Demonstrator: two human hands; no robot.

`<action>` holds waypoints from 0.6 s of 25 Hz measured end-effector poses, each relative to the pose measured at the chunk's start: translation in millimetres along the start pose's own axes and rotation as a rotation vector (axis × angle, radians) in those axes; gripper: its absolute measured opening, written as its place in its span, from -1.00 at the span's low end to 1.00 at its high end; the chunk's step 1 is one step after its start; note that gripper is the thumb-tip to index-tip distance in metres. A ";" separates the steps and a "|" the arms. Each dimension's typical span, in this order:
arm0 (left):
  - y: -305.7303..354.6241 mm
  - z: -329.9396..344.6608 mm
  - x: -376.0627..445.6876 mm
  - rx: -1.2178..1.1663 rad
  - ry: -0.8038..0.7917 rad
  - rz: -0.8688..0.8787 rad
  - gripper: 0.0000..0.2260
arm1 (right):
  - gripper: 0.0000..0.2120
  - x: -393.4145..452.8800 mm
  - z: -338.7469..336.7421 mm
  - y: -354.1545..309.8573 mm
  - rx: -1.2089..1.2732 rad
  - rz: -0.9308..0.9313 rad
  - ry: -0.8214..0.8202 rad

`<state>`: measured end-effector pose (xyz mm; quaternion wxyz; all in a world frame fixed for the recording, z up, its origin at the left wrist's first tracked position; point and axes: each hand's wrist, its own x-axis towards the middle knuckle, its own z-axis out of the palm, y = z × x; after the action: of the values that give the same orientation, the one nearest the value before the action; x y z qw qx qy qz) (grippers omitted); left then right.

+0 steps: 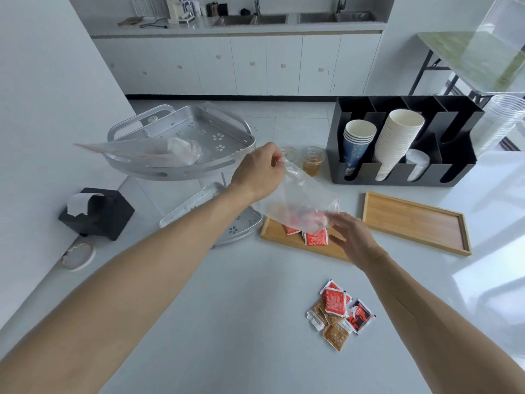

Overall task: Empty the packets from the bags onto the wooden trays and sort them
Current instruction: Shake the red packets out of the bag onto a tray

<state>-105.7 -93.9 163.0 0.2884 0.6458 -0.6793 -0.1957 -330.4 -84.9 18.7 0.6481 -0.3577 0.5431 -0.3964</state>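
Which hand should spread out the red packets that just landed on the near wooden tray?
Probably the right hand: it hovers open beside the red packets, while the left hand pinches the bag.

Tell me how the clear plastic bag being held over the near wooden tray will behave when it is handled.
The clear plastic bag looks floppy: it sags and creases between the left hand pinching its top and the right hand at its lower end. Probably light, since a two-finger pinch carries it. The film looks glossy, so it may slip, and red packets likely slide out onto the wooden tray.
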 end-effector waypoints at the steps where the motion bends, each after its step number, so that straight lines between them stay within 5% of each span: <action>1: -11.3 2.1 -14.4 -0.063 -0.007 -0.058 -0.93 | -0.76 -3.5 0.0 6.2 0.003 0.019 -0.046; 4: -51.5 8.3 -55.7 -0.164 -0.066 -0.241 -0.95 | -0.90 -15.6 8.8 26.4 -0.023 0.051 -0.099; 10: -145.6 2.0 -147.1 -0.312 -0.082 -0.490 -0.84 | -0.87 -44.0 57.5 72.5 -0.137 0.268 -0.293; 15: -219.4 -8.9 -222.0 -0.146 0.056 -0.650 -0.91 | -0.71 -64.4 124.5 113.2 -0.390 0.332 -0.327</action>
<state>67.6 107.3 -1.2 0.2752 0.8114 -0.4137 -0.3079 -199.4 26.0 -36.3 0.7017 -0.4410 0.5486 -0.1105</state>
